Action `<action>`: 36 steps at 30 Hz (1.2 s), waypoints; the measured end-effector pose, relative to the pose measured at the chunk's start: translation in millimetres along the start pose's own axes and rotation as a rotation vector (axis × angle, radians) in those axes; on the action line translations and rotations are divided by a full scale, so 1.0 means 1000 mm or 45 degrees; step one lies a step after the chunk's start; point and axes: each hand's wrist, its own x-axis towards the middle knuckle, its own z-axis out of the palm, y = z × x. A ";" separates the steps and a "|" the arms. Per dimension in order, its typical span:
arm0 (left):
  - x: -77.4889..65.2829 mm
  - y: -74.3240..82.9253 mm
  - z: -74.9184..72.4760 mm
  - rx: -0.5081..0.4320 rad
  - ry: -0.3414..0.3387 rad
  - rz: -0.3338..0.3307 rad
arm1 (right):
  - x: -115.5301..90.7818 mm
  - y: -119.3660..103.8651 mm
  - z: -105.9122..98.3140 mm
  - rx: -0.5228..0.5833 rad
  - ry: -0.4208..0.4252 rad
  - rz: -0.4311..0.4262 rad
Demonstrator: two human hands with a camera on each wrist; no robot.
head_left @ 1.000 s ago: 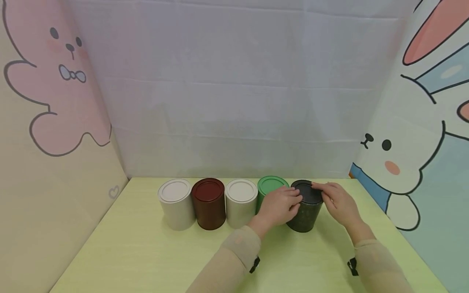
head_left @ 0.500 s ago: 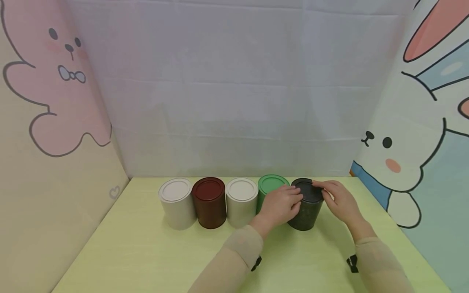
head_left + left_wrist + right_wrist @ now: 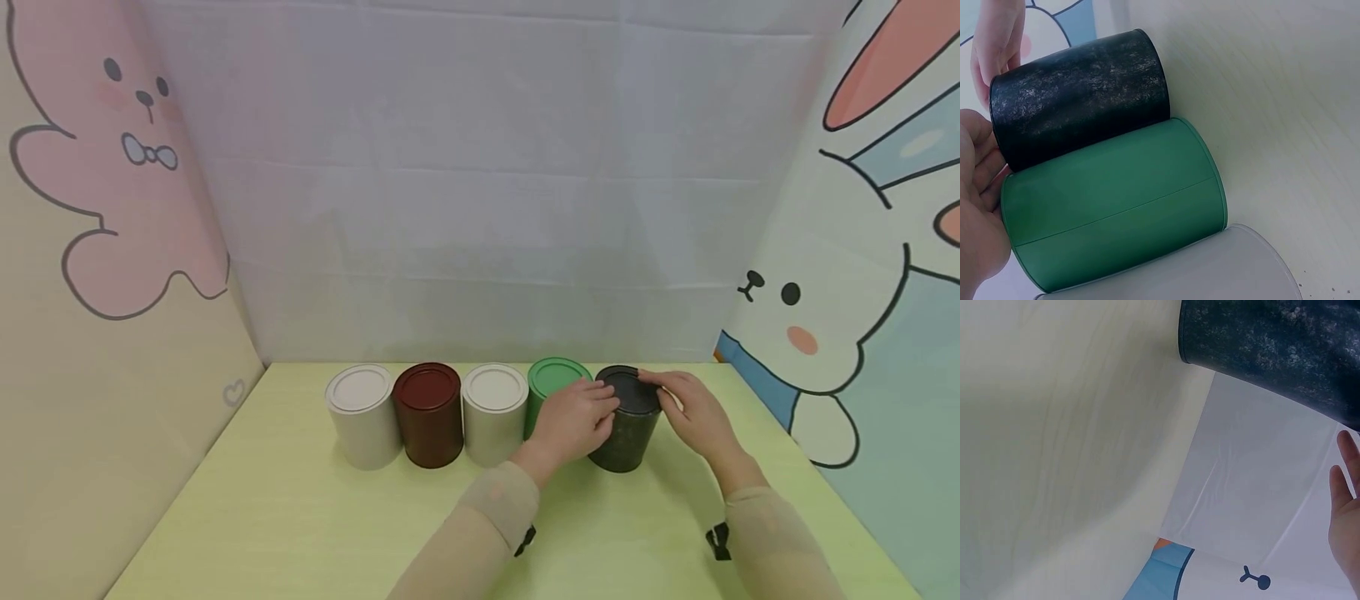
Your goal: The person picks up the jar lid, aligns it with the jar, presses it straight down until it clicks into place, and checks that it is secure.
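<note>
A black can (image 3: 622, 437) with a mottled side stands upright at the right end of a row. My left hand (image 3: 572, 419) touches its lid at the left rim, fingers laid over the edge, and partly covers the green can (image 3: 553, 377). On the other side my right hand (image 3: 696, 417) rests its fingertips on the black can's right rim. In the left wrist view, the left hand (image 3: 979, 200) lies by the lids of the black can (image 3: 1079, 100) and the green can (image 3: 1116, 206). The right wrist view shows the right hand (image 3: 1346, 506) beside the black can (image 3: 1272, 350).
Left of the green can stand a white can (image 3: 495, 425), a dark red can (image 3: 431, 429) and another white can (image 3: 363, 429), close together. They stand on a pale yellow-green table (image 3: 300, 533). A white cloth wall (image 3: 480, 208) rises behind, with cartoon-printed panels at both sides.
Both hands keep their places on the black can. The cans stay where they were; only the view shifts very slightly.
</note>
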 end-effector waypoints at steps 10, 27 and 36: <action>-0.003 0.002 0.002 -0.042 -0.053 -0.039 | -0.008 0.000 0.006 0.043 0.038 0.023; -0.018 -0.006 -0.001 -0.126 0.269 0.099 | -0.010 -0.004 0.006 0.107 0.131 -0.050; -0.049 -0.022 -0.010 -0.142 0.452 0.029 | -0.017 -0.028 0.004 0.083 0.172 -0.067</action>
